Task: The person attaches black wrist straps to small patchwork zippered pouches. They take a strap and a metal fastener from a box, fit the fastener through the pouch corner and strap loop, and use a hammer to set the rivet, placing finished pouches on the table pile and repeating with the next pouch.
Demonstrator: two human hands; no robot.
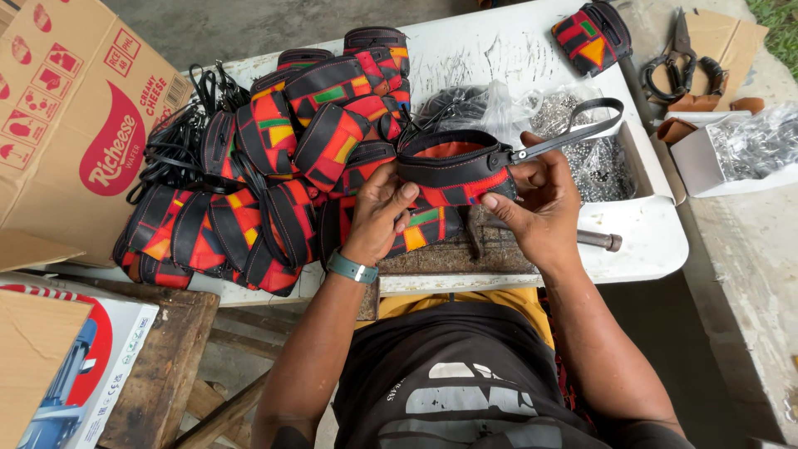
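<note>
Grip: both hands clamp one zip pouch (455, 169) at frame centre, held just above the counter (648, 241). Left hand (381, 214) pinches the lower left edge, fingers over the front and thumb tucked under. Right hand (539, 195) takes the right end, thumb on the red panel, fingers behind where the strap anchors. A two-ended hold keeps the soft body taut and the zipper edge facing up, probably for a look at the seam.

Largest to smallest:
- Cardboard carton (62, 116), upper left, matte brown with red print, flaps open, leaning at the counter's edge.
- White counter, scuffed and scratched; a dark worn pad lies under the hands.
- Pile of matching pouches (266, 175), centre left, heaped loosely. Black faux-leather look with red, orange and green patchwork, rounded corners.
- Bundle of black cords (179, 137) beside the pile, upper left, tangled.
- Clear plastic bags of small silvery metal fittings (582, 141) in a shallow white tray behind the held pouch.
- White box with more bagged fittings (740, 150), far right.
- One separate pouch (592, 37), top right.
- Black wrist strap (573, 129), a flat loop angling up right from the held pouch.
- Scissors (677, 58), top right, metal, on a cardboard scrap.
- Metal rod (594, 239) with a knobbed end, lying just right of the right hand.
</note>
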